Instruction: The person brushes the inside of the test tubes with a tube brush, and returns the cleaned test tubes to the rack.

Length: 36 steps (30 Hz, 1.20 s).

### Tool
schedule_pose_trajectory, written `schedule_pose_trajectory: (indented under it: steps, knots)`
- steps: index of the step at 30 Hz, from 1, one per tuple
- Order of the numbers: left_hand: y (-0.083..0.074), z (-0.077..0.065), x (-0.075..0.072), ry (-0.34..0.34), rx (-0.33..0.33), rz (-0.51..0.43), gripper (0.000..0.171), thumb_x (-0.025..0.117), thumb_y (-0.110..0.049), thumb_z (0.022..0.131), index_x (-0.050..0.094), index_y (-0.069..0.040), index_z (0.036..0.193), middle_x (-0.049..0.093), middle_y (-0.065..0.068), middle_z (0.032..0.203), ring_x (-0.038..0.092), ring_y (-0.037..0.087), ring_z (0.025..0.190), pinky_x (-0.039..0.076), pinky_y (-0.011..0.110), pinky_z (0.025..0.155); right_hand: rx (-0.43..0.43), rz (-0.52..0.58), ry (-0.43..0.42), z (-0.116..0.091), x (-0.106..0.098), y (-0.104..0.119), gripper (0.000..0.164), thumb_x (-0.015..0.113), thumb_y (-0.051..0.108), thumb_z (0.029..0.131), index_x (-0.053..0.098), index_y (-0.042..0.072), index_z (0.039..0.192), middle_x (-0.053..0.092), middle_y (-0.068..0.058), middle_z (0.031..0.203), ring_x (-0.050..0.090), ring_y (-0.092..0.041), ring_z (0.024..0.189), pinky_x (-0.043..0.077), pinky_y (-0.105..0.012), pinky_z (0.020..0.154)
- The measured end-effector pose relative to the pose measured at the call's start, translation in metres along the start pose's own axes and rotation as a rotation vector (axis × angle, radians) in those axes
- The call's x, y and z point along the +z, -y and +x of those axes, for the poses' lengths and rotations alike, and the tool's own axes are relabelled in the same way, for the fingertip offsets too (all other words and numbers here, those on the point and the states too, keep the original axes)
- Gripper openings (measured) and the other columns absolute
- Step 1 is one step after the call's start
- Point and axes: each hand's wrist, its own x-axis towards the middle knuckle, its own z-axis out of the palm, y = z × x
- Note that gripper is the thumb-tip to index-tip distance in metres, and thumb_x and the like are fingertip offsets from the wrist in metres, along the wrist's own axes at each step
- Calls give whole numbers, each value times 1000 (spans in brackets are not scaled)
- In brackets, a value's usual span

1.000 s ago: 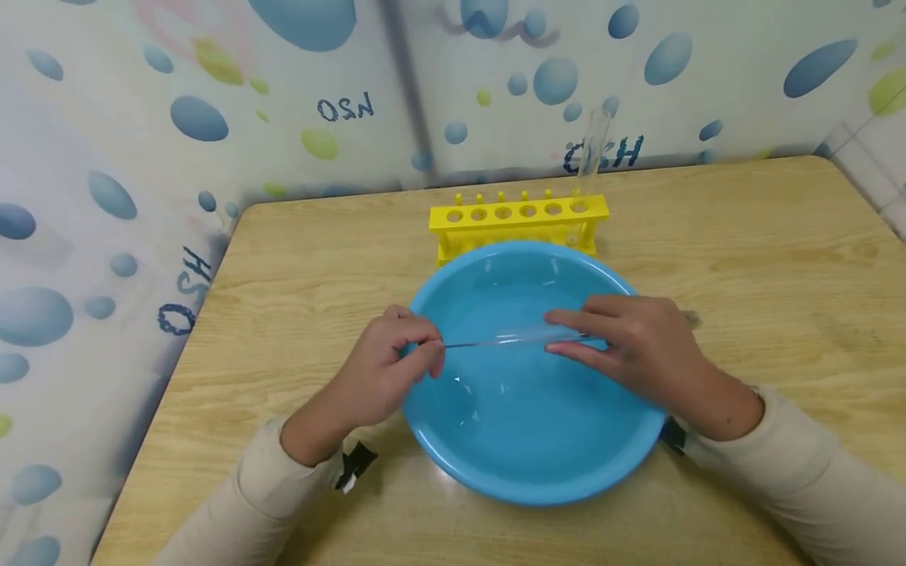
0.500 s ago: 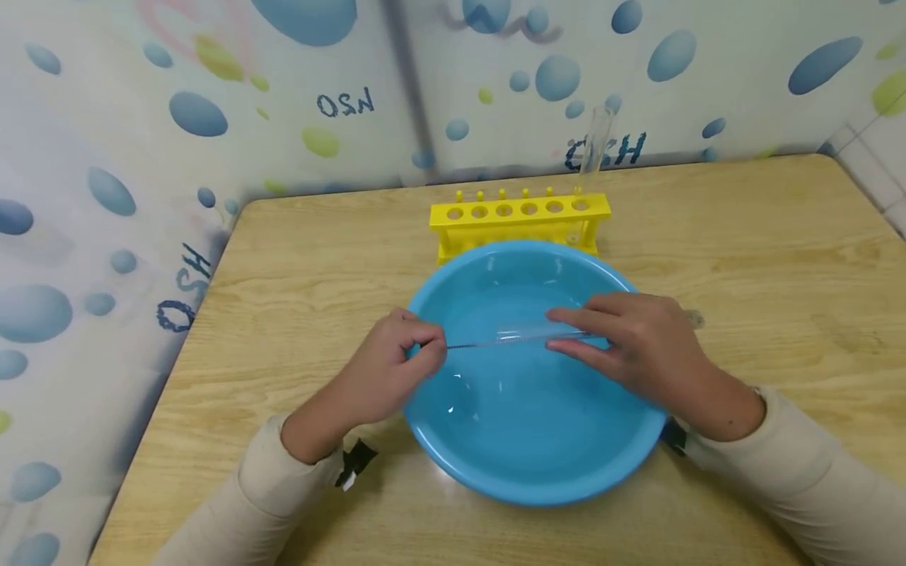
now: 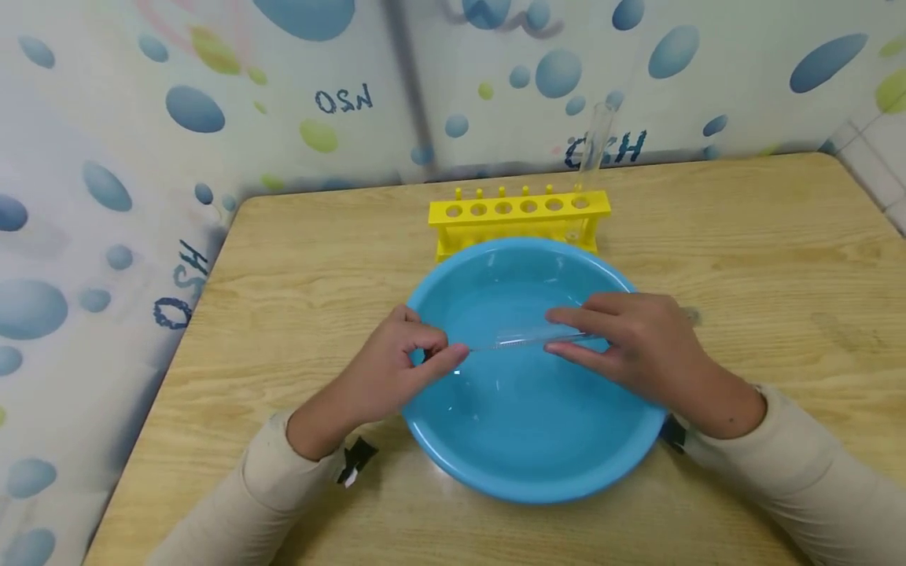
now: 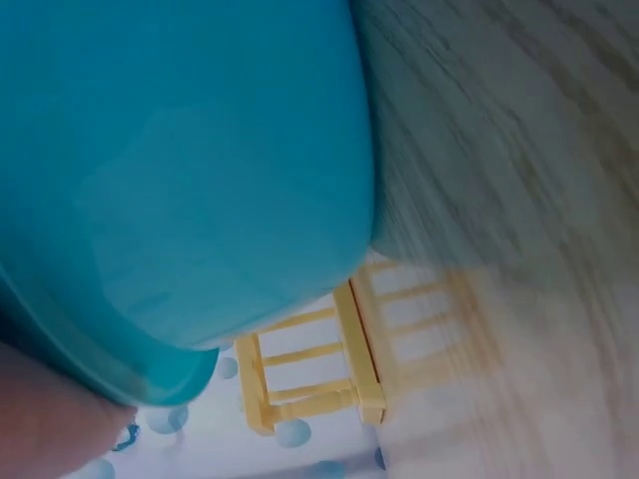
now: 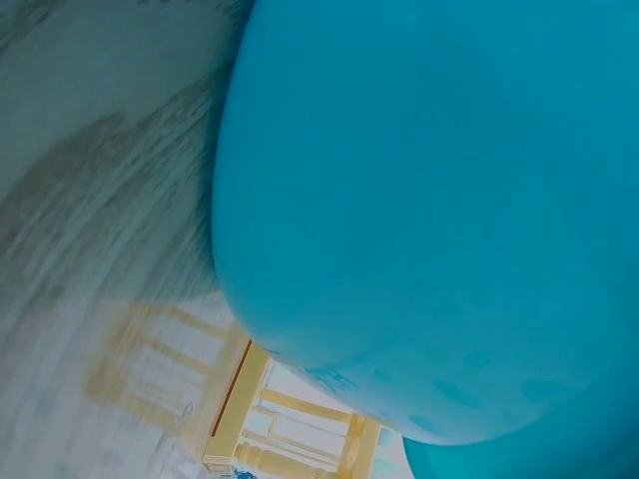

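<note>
Over the blue basin (image 3: pixel 524 448), my right hand (image 3: pixel 647 346) holds a clear glass test tube (image 3: pixel 524 338) lying almost level, its thumb and fingers on either side of the glass. The tube's mouth faces left. A thin twisted wire (image 3: pixel 484 347), like the handle of a test tube brush, runs into it. My left hand (image 3: pixel 389 362) pinches the wire's outer end, thumb stretched along it and index finger curled. The far end of the tube is hidden under the right hand. In the left wrist view, only part of the left hand (image 4: pixel 50 419) shows beside the basin's rim.
Behind the basin stands a yellow test tube rack (image 3: pixel 520 211), with another clear test tube (image 3: pixel 596 149) upright in its rightmost hole. Everything rests on a wooden table (image 3: pixel 318 259) against a wall (image 3: pixel 269 102) patterned with blue and green spots.
My left hand has slid slightly right toward the tube's mouth, its thumb now straighter, and less wire shows. The right hand and the test tube have stayed nearly still.
</note>
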Motion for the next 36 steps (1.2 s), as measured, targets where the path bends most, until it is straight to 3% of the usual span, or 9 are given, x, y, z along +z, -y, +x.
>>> schedule_pose_trajectory:
  steps: [2, 5, 10, 14, 21, 25, 28, 32, 36]
  knots:
    - [1, -1, -1, 28, 0, 14, 46, 68, -16, 95, 50, -17, 53, 42, -13, 50, 46, 18, 70, 32, 35, 73, -12, -4, 9, 1, 0, 0, 65, 39, 68, 95, 79, 17, 105, 70, 0, 72, 61, -11, 56, 43, -19, 48]
    - [2, -1, -4, 50, -20, -40, 47, 69, -15, 95, 51, -15, 51, 44, -11, 50, 46, 19, 77, 36, 33, 70, -19, -8, 15, 2, 0, 1, 65, 39, 68, 96, 79, 17, 104, 71, 0, 73, 63, -11, 58, 44, -19, 49]
    - [4, -3, -9, 42, -60, -150, 48, 66, -21, 98, 51, -11, 53, 44, -4, 54, 43, 26, 84, 41, 29, 63, -13, -2, 31, 3, -2, 0, 63, 39, 67, 96, 78, 19, 107, 72, 2, 75, 64, -10, 59, 45, -19, 50]
    - [7, -7, -11, 36, -55, -194, 49, 64, -25, 99, 50, -11, 54, 43, -2, 56, 44, 26, 83, 45, 25, 61, -1, 12, 35, 3, -1, 0, 62, 40, 67, 96, 78, 19, 108, 70, 3, 72, 59, -8, 55, 41, -16, 48]
    - [9, -16, -17, 0, -62, -150, 42, 65, -20, 98, 60, -13, 57, 54, -5, 58, 49, 26, 86, 49, 30, 68, 2, 56, 18, 0, 0, -2, 61, 43, 66, 95, 78, 17, 104, 71, 3, 72, 62, -9, 57, 44, -17, 50]
    - [11, -24, -25, -32, -85, -108, 37, 64, -16, 98, 65, -14, 61, 54, -8, 55, 50, 23, 86, 45, 33, 73, -4, 66, 19, 0, 0, 0, 63, 43, 66, 95, 78, 15, 102, 73, 2, 75, 65, -9, 60, 47, -18, 51]
    - [14, -30, -31, -59, -73, -92, 40, 64, -10, 97, 60, -15, 57, 49, -7, 53, 48, 20, 81, 42, 33, 69, 2, 68, 27, 1, -1, -1, 51, 58, 60, 92, 79, 14, 100, 75, 1, 79, 70, -11, 65, 52, -22, 54]
    - [17, -39, -39, -70, -45, -89, 48, 63, -5, 96, 47, -14, 52, 43, -4, 51, 46, 18, 76, 40, 32, 64, 11, 60, 45, 3, -2, -1, 33, 86, 37, 78, 78, 12, 98, 77, 0, 85, 74, -14, 73, 57, -28, 59]
    - [19, -44, -47, -51, -40, -77, 48, 62, -4, 97, 45, -14, 52, 41, -3, 51, 46, 17, 74, 39, 32, 61, 13, 46, 46, 2, -3, 0, 34, 91, 28, 70, 78, 11, 96, 78, -2, 87, 74, -16, 74, 58, -30, 59]
